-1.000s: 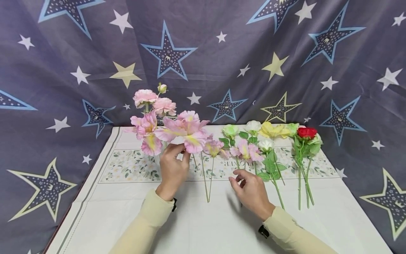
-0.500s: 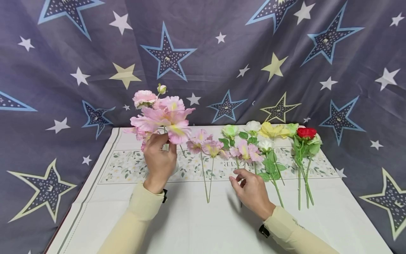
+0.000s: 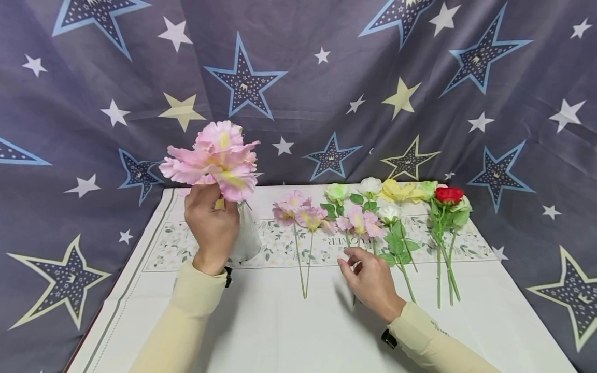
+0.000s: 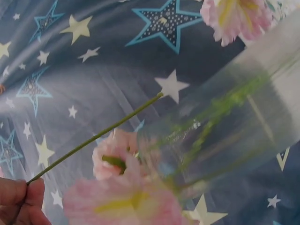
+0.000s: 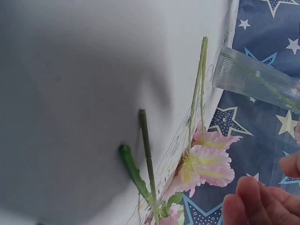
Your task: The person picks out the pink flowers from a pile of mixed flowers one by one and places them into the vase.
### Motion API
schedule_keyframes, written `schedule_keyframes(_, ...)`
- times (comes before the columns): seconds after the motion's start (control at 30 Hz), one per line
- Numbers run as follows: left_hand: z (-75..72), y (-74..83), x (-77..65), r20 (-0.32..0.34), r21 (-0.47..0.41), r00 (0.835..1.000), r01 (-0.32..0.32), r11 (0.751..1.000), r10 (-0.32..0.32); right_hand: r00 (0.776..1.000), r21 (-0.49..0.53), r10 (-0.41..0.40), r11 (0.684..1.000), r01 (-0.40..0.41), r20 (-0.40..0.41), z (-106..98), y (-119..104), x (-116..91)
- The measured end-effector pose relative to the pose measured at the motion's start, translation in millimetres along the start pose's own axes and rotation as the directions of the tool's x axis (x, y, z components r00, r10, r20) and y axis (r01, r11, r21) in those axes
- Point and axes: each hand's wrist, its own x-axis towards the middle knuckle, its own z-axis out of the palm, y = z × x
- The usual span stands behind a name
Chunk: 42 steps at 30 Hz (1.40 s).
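My left hand point(image 3: 212, 228) pinches a pink iris with a yellow centre point(image 3: 214, 160) just below its bloom. In the left wrist view its thin green stem point(image 4: 96, 138) runs from my fingertips to a free end beside the glass vase point(image 4: 225, 122). Green stems stand inside that vase, with a pink rose point(image 4: 112, 157) and another pink iris point(image 4: 122, 201) at its mouth. My hand and the held bloom hide much of this in the head view. My right hand point(image 3: 368, 282) hovers over the table with loosely bent fingers, holding nothing, near the flower stems.
Two pink irises point(image 3: 311, 216) lie mid-table, stems toward me. Right of them lie another pink iris point(image 3: 359, 221), white roses point(image 3: 389, 212), a yellow flower point(image 3: 403, 191) and a red rose point(image 3: 449, 195). A star-printed curtain point(image 3: 298, 77) hangs behind the table.
My left hand has carried the iris leftward, from beside the vase to in front of its flowers, uncovering an iris lying mid-table. My right hand has stayed in place.
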Motion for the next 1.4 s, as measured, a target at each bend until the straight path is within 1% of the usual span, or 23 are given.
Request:
schedule_keyframes(0.2,-2.7,0.3,11.6,-0.098,-0.007,0.995,0.000,1.000,-0.001,1.000,0.006,0.010,1.000,-0.010,0.005,0.2,0.1,0.1)
schedule_keyframes(0.37,-4.0,-1.7,15.0,-0.129,-0.019,0.992,-0.015,1.000,0.013,1.000,0.001,0.013,1.000,-0.013,0.002,-0.3,0.2,0.9)
schedule_keyframes(0.47,-4.2,-3.8,14.6,-0.133,-0.014,0.991,-0.023,1.000,0.021,1.000,-0.001,0.014,1.000,-0.014,0.002,-0.8,0.2,1.3)
schedule_keyframes(0.53,-4.2,-5.9,13.0,-0.112,0.007,0.994,-0.016,1.000,0.017,1.000,-0.002,0.016,1.000,-0.016,0.002,-0.8,0.4,1.3)
schedule_keyframes(0.6,-3.7,-9.2,9.8,-0.070,0.046,0.998,-0.003,0.999,0.006,1.000,-0.002,0.017,1.000,-0.017,0.003,-0.9,0.6,1.2)
schedule_keyframes(0.7,-3.1,-16.1,2.8,0.003,0.129,1.000,0.014,0.991,-0.015,1.000,0.002,0.019,1.000,-0.019,0.004,-1.1,0.7,0.9)
schedule_keyframes(0.77,-2.6,-21.0,-2.8,0.037,0.179,0.999,0.023,0.984,-0.030,1.000,0.007,0.022,1.000,-0.022,0.006,-1.2,0.9,0.7)
schedule_keyframes(0.87,-2.2,-28.2,-11.3,0.064,0.228,0.997,0.030,0.973,-0.046,1.000,0.008,0.026,1.000,-0.026,0.010,-1.1,1.3,0.5)
schedule_keyframes(0.97,-2.3,-35.5,-19.6,0.080,0.248,0.994,0.050,0.968,-0.072,1.000,0.005,0.028,1.000,-0.028,0.011,-0.8,1.4,0.5)
schedule_keyframes(1.07,-3.1,-42.3,-27.6,0.106,0.278,0.989,0.075,0.958,-0.108,1.000,0.005,0.028,1.000,-0.028,0.011,-0.5,1.2,0.5)
schedule_keyframes(1.13,-4.0,-46.1,-32.9,0.128,0.300,0.982,0.096,0.949,-0.140,1.000,0.004,0.027,1.000,-0.027,0.012,-0.1,1.2,0.5)
schedule_keyframes(1.2,-4.9,-49.0,-37.4,0.138,0.315,0.976,0.120,0.942,-0.170,1.000,0.001,0.024,1.000,-0.024,0.013,0.3,1.3,0.2)
schedule_keyframes(1.3,-6.4,-51.3,-42.2,0.131,0.309,0.970,0.154,0.938,-0.203,1.000,-0.005,0.023,1.000,-0.023,0.013,1.0,1.6,-0.1)
schedule_keyframes(1.4,-8.9,-51.6,-47.9,0.085,0.275,0.975,0.174,0.946,-0.204,1.000,-0.003,0.025,1.000,-0.025,0.014,1.4,1.7,-0.1)
